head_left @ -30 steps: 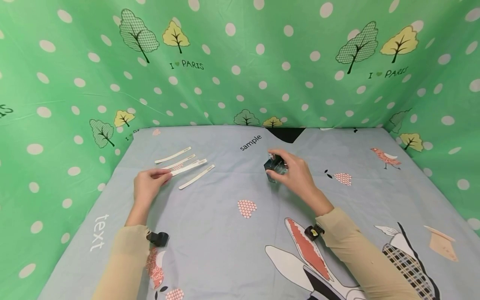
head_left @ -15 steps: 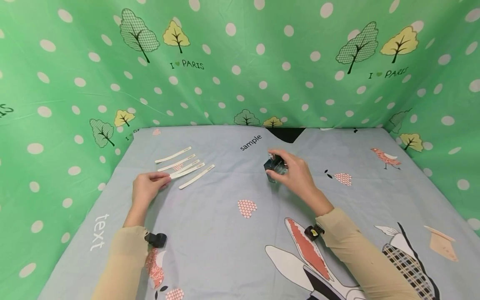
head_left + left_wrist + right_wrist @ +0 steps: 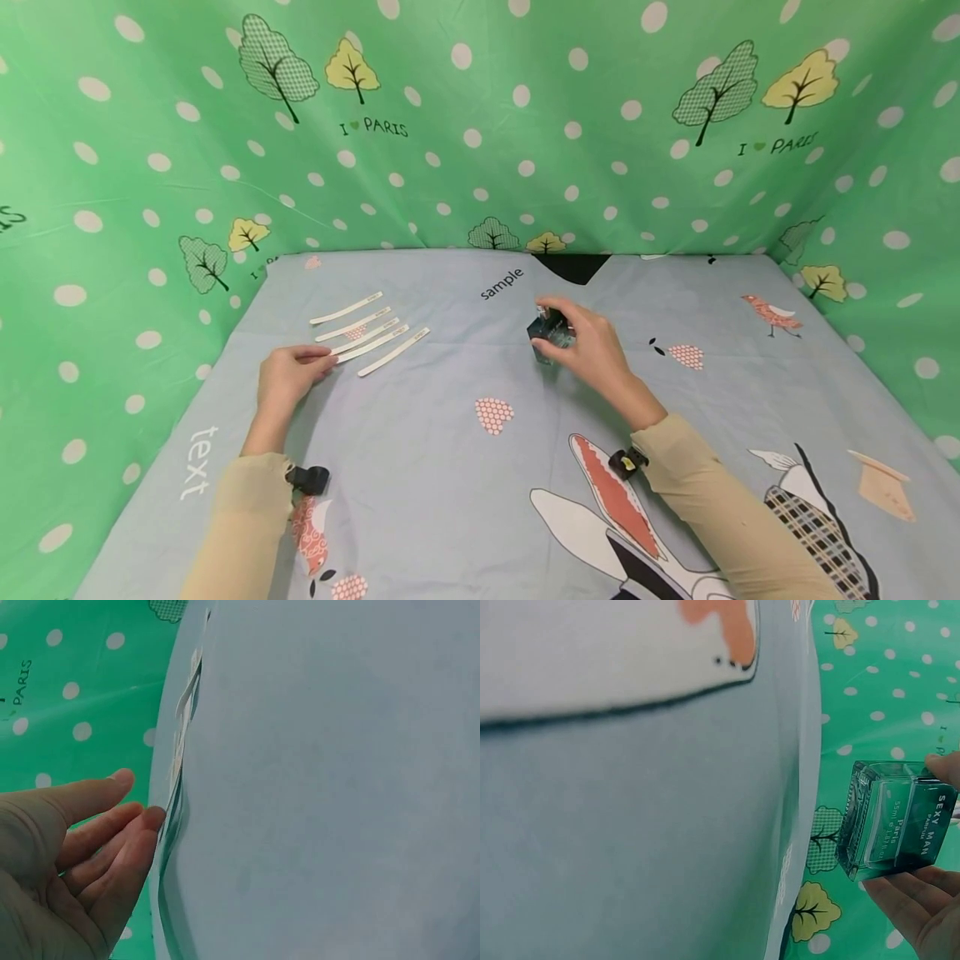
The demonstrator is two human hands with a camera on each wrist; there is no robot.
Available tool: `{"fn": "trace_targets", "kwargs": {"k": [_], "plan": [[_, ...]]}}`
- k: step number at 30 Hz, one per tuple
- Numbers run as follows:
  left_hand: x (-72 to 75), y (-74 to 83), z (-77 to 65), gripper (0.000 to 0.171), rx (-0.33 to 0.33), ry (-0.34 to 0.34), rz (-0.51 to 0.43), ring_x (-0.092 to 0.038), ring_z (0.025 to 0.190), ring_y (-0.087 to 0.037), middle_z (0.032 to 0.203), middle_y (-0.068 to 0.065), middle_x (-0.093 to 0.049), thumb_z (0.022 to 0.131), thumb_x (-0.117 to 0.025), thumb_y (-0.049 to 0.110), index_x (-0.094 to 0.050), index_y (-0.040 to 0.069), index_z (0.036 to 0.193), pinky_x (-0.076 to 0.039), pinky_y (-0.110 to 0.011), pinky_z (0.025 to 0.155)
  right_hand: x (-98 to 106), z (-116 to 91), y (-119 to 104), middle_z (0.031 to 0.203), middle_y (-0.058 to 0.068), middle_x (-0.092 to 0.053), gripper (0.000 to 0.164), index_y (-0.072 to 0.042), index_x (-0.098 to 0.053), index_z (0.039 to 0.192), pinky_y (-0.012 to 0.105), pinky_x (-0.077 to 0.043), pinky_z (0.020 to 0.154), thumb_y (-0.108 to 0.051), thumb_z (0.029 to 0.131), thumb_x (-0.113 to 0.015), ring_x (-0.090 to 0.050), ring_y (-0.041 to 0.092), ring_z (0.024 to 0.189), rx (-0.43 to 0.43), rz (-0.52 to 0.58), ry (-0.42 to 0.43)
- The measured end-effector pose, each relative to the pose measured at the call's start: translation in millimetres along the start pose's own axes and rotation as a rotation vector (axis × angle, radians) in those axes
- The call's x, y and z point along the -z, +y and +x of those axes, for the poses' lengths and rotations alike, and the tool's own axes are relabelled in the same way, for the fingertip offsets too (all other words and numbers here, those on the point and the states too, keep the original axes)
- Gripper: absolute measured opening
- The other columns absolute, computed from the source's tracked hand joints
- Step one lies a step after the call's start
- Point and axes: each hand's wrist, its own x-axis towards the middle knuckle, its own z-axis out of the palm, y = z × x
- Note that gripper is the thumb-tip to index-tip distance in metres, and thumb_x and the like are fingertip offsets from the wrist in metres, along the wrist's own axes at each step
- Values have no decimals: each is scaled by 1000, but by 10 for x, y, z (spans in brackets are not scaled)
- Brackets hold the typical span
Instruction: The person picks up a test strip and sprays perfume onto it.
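Note:
My left hand (image 3: 288,375) is at the near-left ends of several thin white perfume test strips (image 3: 372,343), side by side on the sheet. In the left wrist view, the thumb of the left hand (image 3: 90,855) stands apart from the fingers, with nothing pinched between them; one fingertip is right at the edge of a strip (image 3: 171,832). My right hand (image 3: 592,346) grips a dark, square glass perfume bottle (image 3: 550,331) between thumb and fingers. In the right wrist view, the bottle (image 3: 892,821) shows its printed label and clear base, fingers underneath it.
A grey-blue printed sheet (image 3: 435,467) covers the table, with a green dotted curtain (image 3: 480,150) behind and at both sides. Each wrist wears a small black camera; the left camera (image 3: 309,479) sits at the sleeve cuff.
My left hand has lowered a test strip among the others, let go of it and drawn slightly back to the left. The right hand and the perfume bottle have stayed in place.

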Motion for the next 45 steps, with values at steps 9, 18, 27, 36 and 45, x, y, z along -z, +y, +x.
{"fn": "trace_targets", "kwargs": {"k": [9, 18, 27, 36, 45], "plan": [[4, 66, -26, 34, -80, 51, 35, -70, 104, -36, 108, -18, -75, 90, -73, 29, -75, 4, 113, -53, -38, 82, -5, 10, 0, 121, 13, -72, 57, -24, -60, 133, 43, -60, 70, -29, 81, -83, -72, 28, 87, 5, 5, 5], [-52, 89, -32, 32, -104, 45, -1, -72, 101, -32, 106, -17, -76, 90, -74, 27, -75, 5, 114, -50, -26, 77, -1, 6, -4, 122, 13, -71, 57, -24, -60, 133, 43, -60, 73, -29, 81, -83, -72, 28, 89, 4, 14, 6], [-127, 107, -48, 31, -142, 27, -13, -72, 100, -31, 107, -15, -76, 90, -75, 27, -76, 6, 112, -50, -22, 74, 11, 5, -18, 120, 13, -72, 56, -24, -60, 132, 42, -61, 75, -29, 81, -83, -73, 29, 92, 5, 6, 7], [-204, 132, -46, 29, -165, -46, 10, -73, 95, -29, 103, -17, -77, 88, -76, 26, -76, 4, 107, -51, -22, 70, -1, 1, -6, 120, 13, -72, 55, -24, -60, 132, 42, -62, 76, -29, 82, -83, -74, 29, 92, 0, 20, 6], [-227, 148, -44, 31, -142, -120, 15, -61, 71, 1, 94, -14, -78, 84, -80, 24, -76, 3, 106, -47, -20, 65, 5, -2, -12, 121, 13, -72, 55, -24, -60, 132, 42, -62, 77, -29, 82, -83, -74, 29, 93, 1, 21, 7]]}}
